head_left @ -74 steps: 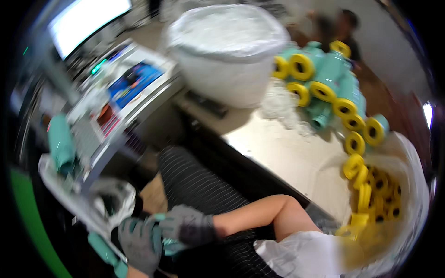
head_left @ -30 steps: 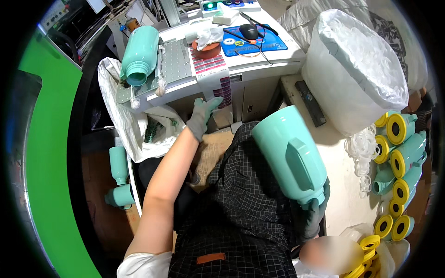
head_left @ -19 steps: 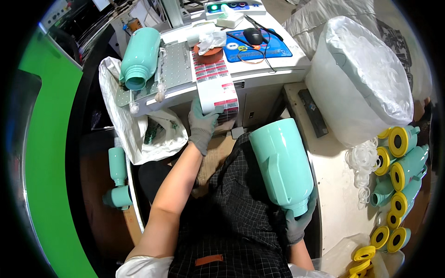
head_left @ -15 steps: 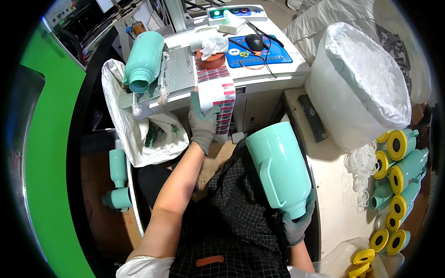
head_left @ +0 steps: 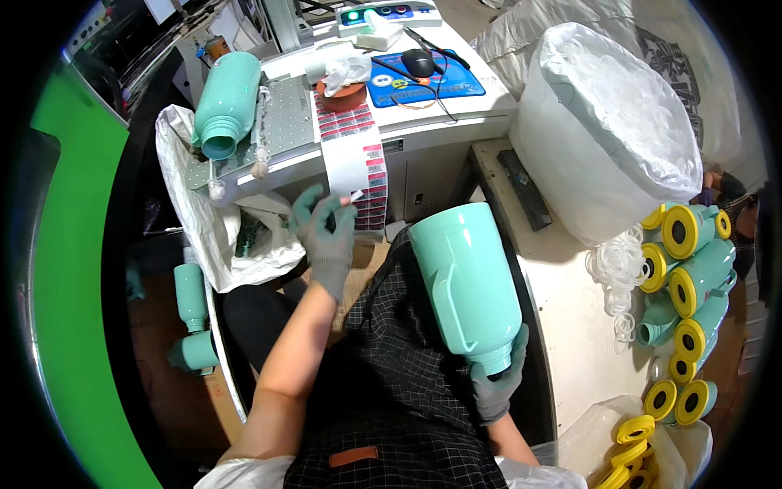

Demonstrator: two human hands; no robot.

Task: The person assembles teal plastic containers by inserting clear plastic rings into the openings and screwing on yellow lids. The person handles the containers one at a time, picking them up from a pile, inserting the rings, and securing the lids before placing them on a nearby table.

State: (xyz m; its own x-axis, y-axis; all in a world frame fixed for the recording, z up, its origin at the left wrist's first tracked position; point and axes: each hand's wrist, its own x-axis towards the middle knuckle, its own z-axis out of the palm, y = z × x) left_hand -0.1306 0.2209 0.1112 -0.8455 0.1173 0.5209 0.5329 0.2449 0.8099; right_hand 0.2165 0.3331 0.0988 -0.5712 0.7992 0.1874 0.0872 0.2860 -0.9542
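My right hand, in a grey glove, is closed round the narrow neck of a mint-green jug. The jug lies tilted over my lap, its wide end pointing away from me and its handle on the left side. Just in front of the label sheet, my gloved left hand pinches a small white label between thumb and forefinger. The label sheet, with red and white labels, hangs over the bench's front edge. An orange-brown roll sits on top of it.
Another mint jug lies on the perforated metal plate. To the right stand a white sack of clear rings, loose rings and several yellow-rimmed jugs. A white bag hangs below the plate. Yellow rings fill a bag near me.
My left hand has come off the label sheet, drawing back and slightly left with a small label in its fingers. My right hand still grips the jug. The whole view has shifted a little.
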